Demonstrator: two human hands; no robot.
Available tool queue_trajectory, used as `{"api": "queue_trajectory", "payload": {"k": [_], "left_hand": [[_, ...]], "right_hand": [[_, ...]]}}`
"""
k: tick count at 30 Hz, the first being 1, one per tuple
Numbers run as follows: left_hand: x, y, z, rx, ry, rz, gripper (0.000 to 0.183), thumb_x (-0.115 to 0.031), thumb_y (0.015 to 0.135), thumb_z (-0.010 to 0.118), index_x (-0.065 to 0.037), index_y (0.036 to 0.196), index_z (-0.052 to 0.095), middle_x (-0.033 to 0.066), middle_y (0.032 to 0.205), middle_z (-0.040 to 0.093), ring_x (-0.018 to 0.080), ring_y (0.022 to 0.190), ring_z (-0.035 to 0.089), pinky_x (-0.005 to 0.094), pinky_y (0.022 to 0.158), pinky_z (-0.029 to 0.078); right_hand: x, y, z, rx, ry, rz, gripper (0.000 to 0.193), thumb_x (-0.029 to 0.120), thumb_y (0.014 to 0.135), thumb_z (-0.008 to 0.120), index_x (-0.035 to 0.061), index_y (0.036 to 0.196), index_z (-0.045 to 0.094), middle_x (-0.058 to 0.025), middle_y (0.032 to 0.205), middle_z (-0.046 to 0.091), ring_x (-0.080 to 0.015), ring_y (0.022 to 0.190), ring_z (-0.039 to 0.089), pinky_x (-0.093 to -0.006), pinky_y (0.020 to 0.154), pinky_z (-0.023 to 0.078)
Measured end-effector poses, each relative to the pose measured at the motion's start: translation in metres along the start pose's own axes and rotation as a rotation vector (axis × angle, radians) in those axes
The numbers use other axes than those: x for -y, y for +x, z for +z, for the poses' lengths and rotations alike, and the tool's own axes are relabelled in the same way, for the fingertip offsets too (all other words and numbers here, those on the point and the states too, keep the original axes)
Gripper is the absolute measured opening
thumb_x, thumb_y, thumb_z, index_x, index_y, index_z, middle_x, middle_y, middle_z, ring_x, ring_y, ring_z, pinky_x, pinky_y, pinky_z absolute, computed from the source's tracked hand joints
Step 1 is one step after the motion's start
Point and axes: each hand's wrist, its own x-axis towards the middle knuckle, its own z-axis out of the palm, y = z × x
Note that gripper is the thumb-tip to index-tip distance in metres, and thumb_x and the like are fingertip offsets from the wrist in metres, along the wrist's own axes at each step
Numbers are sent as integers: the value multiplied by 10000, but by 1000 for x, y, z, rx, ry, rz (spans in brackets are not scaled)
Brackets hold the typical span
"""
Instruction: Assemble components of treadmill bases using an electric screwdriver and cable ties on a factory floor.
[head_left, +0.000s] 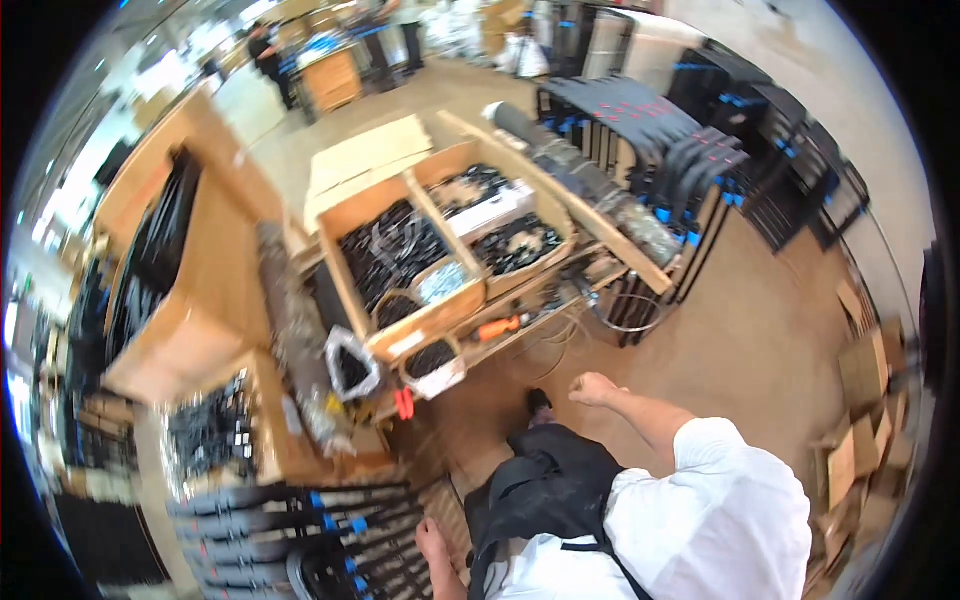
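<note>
The stack of dark frames (pixel 255 550) with blue bits on it lies on the person's side of the divided box (pixel 437 218), off to its left. The left hand (pixel 432 540) hangs just beside its bars; whether it touches them cannot be told. Its fingers look bent, but how far they are open is hidden, and nothing shows in its hold. The right hand (pixel 595 390) is raised over bare floor, nearer the person than the divided box and to its right, with its fingers curled in. Nothing sticks out of it; whether it closes on something small cannot be told. The wire hoop (pixel 627 330) is the nearest thing to it, at the box's right front corner, apart from the hand.

This looks like a moment between grips, the person upright beside the bench. Taking up a frame would call for turning toward the stack and opening the left hand around a bar.

Black parts (pixel 385 255) fill the box's left side, and a white carton (pixel 492 210) sits in its right. Before it lies an orange-handled tool (pixel 500 328); left of it stands a tall cardboard box (pixel 235 200).
</note>
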Motion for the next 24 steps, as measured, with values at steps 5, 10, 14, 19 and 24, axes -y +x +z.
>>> {"api": "queue_trajectory", "payload": {"k": [5,10,14,19,24], "left_hand": [[-96,-5,70,171,241,162,367,-281,1015,596,55,896,685,91,749,682,154,684,625,341,618,517],[-209,-6,149,308,417,259,332,-277,1015,607,35,973,715,90,784,704,173,734,661,355,698,548],[-292,26,196,330,412,345,366,-304,1007,650,15,1172,721,105,891,744,190,846,696,368,818,565],[-403,33,232,347,527,540,417,-319,1028,631,9,1277,699,180,1106,763,269,1022,730,382,928,555],[-487,18,293,485,607,605,411,-314,1045,627,9,1291,694,160,1128,759,243,1040,721,359,945,546]], "right_hand": [[5,8,-172,-591,449,104,302,305,925,689,22,1000,758,-105,847,763,-229,792,727,-381,763,573],[-151,78,-333,-1312,596,112,328,324,978,670,18,1077,736,-77,892,742,-186,783,694,-355,739,558],[-246,125,-434,-1369,583,395,476,375,978,651,-8,1259,689,-167,1096,766,-279,1040,732,-392,928,548],[-251,170,-475,-1136,688,319,576,427,1013,642,1,1401,614,-172,1247,735,-282,1126,701,-386,993,518],[-273,154,-489,-1012,569,280,478,486,1032,592,34,1001,744,-181,1025,763,-312,1030,720,-409,952,518]]}}
